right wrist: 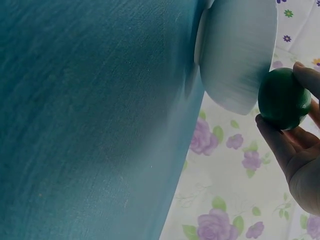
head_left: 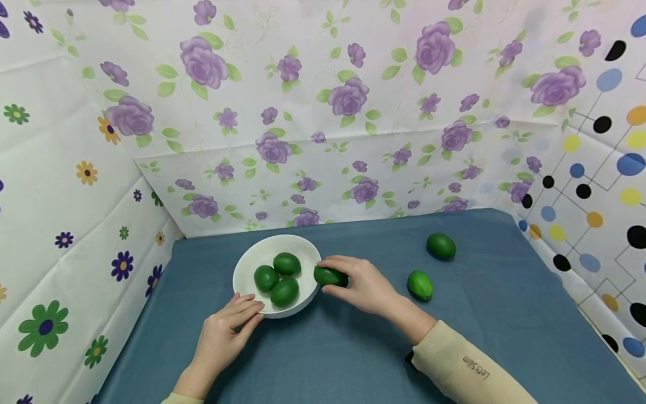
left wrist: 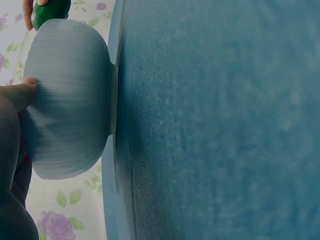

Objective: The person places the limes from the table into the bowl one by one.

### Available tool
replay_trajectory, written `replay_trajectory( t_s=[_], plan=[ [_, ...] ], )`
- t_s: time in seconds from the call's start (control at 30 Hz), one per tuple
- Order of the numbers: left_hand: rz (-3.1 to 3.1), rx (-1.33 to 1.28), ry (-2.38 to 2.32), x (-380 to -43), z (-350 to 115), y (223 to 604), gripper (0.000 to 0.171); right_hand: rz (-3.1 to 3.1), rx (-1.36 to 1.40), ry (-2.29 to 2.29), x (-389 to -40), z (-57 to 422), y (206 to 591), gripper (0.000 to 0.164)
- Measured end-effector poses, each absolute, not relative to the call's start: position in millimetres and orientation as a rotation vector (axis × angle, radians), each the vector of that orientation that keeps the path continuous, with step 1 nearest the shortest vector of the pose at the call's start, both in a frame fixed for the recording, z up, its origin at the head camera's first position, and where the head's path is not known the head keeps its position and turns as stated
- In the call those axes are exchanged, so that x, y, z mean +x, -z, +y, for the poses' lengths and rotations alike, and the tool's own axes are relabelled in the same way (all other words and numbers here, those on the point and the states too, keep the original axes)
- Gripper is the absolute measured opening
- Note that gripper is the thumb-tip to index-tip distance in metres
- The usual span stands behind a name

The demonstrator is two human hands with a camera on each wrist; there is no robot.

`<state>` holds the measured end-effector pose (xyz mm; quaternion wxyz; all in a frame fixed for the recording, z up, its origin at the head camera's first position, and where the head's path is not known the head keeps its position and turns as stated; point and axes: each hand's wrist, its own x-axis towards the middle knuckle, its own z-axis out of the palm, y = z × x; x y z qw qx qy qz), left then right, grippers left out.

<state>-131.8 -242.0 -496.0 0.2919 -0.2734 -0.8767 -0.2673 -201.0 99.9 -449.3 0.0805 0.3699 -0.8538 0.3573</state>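
A white bowl [head_left: 244, 275] stands on the blue cloth, with several green limes [head_left: 284, 292] inside it. My left hand [head_left: 224, 331] holds the bowl's near left rim; in the left wrist view its thumb [left wrist: 22, 94] lies against the bowl's outer side [left wrist: 70, 100]. At the bowl's right edge, my right hand [head_left: 365, 285] grips another lime [head_left: 330, 276] between thumb and fingers. The right wrist view shows this held lime [right wrist: 283, 98] raised off the cloth, close beside the bowl's rim [right wrist: 262, 75].
Two more limes rest on the cloth [head_left: 353, 359] to the right: a brighter one [head_left: 420, 285] and a darker one [head_left: 441, 246] farther back. A flowered sheet [head_left: 348, 168] hangs behind, with patterned sheets on both sides.
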Motion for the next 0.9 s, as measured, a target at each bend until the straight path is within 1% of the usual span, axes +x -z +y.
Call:
replay_trajectory(
  t_s=[0.9],
  plan=[
    [-2.342, -0.720, 0.721, -131.0, -241.4, 495.1, 0.027, -2.529, 1.121, -1.088, -200.0, 92.6, 440.5, 0.051]
  ],
)
